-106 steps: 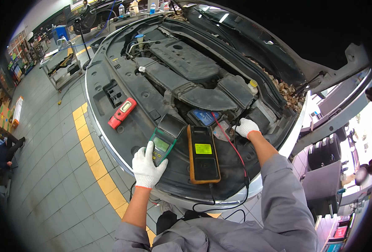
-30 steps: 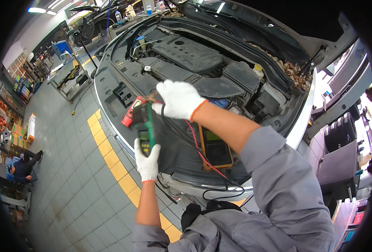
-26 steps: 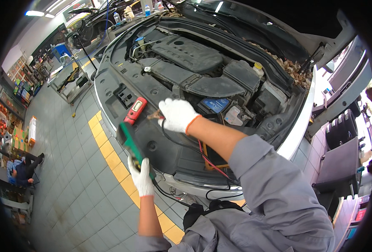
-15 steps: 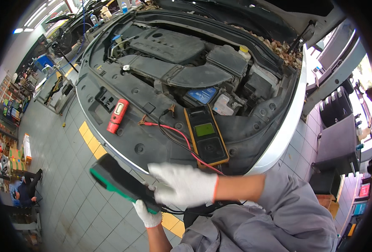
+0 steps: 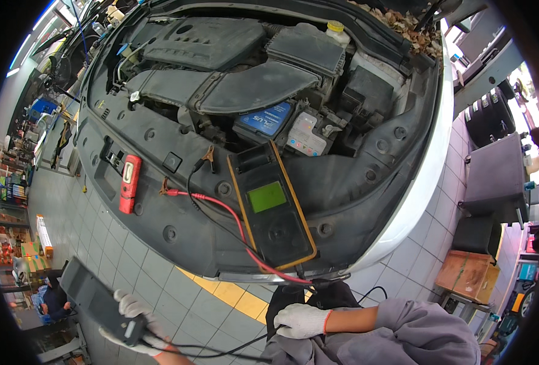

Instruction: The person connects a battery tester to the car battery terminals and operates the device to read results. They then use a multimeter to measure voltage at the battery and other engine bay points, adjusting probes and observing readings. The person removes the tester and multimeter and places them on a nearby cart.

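My left hand [image 5: 138, 322], in a white knitted glove, grips a dark handheld device [image 5: 93, 298] at the lower left. Its screen side is not in view. Black cables [image 5: 190, 347] run from the device's lower end toward my lap. My right hand [image 5: 303, 320], gloved as well, is closed in front of my body, with one black cable leading into its fingers. Ahead, a battery tester [image 5: 275, 210] with a green screen and yellow edges lies on the car's front panel. Its red lead [image 5: 236, 216] and black lead end in copper clips [image 5: 207, 157] resting on the panel.
A red work light [image 5: 130, 182] lies on the panel to the left. Behind the tester sits the car battery [image 5: 306, 135] in the open engine bay. White bodywork [image 5: 412, 207] curves along the right. Dark cabinets [image 5: 494, 176] and stacked tires [image 5: 488, 118] stand at the far right.
My left hand has carried the device left and lower, turning it over. My right hand has left the device and come down to my lap, onto a cable. The view has shifted closer to the car.
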`<state>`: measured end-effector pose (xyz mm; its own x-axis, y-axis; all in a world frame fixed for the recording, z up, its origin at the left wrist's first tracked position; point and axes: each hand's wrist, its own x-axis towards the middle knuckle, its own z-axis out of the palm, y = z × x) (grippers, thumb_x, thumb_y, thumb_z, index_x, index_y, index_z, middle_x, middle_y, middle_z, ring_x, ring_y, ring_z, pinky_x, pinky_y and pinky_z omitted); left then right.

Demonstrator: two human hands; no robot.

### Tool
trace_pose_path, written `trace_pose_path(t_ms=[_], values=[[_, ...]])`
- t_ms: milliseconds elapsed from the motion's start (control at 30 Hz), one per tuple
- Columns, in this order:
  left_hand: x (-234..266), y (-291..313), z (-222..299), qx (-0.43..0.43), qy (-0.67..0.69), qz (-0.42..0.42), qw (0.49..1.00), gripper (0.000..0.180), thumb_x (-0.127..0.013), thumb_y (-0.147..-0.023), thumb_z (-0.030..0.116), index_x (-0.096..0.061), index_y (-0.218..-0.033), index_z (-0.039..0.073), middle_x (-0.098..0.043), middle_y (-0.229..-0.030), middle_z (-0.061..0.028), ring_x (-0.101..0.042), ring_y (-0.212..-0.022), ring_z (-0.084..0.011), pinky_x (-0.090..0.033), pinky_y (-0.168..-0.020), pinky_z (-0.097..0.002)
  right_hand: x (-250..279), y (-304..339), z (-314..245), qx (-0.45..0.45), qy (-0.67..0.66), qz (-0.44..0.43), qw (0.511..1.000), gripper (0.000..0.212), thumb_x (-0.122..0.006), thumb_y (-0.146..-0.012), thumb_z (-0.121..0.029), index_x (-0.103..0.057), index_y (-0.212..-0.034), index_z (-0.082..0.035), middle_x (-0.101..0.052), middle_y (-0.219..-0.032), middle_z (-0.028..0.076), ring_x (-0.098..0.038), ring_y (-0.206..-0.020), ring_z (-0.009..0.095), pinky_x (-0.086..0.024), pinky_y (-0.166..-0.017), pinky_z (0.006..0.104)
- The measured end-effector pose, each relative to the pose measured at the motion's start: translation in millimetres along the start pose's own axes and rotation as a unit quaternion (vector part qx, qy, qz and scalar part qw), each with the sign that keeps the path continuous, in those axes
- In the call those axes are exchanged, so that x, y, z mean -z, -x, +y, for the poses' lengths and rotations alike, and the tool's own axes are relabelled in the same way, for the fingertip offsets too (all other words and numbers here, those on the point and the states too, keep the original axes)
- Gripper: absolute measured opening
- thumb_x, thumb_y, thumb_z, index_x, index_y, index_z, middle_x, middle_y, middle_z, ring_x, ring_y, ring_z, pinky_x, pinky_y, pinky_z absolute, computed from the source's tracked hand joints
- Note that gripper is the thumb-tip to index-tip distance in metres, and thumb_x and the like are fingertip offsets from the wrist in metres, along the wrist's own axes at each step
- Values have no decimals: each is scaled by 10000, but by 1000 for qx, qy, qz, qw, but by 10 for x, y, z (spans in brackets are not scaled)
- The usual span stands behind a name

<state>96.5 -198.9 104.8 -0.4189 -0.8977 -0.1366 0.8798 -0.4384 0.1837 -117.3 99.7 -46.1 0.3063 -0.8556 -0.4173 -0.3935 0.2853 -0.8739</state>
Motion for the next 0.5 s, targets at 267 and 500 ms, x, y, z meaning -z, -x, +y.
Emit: trace_pose_path(t_ms=[267,500], values=[[275,236,799,69,-248,81,963,637,-743,-923,415,-532,-1367,10,-618,-1141,-108,-619,-915,-218,-551,-862,-401,-985,-345,1137,45,5,18,999,282,-519,-1099,-194,-728,-1210,-39,-605,-1004,141,-621,-934,336,-509,-810,435],[1212,696,555,69,-384,283,876,838,-627,-908,756,-609,-1272,1,-679,-1077,-170,-655,-782,-267,-557,-670,-438,-1103,-678,959,57,-53,146,986,287,-570,-1097,-265,-709,-1174,-25,-608,-912,162,-642,-871,350,-506,-761,442]])
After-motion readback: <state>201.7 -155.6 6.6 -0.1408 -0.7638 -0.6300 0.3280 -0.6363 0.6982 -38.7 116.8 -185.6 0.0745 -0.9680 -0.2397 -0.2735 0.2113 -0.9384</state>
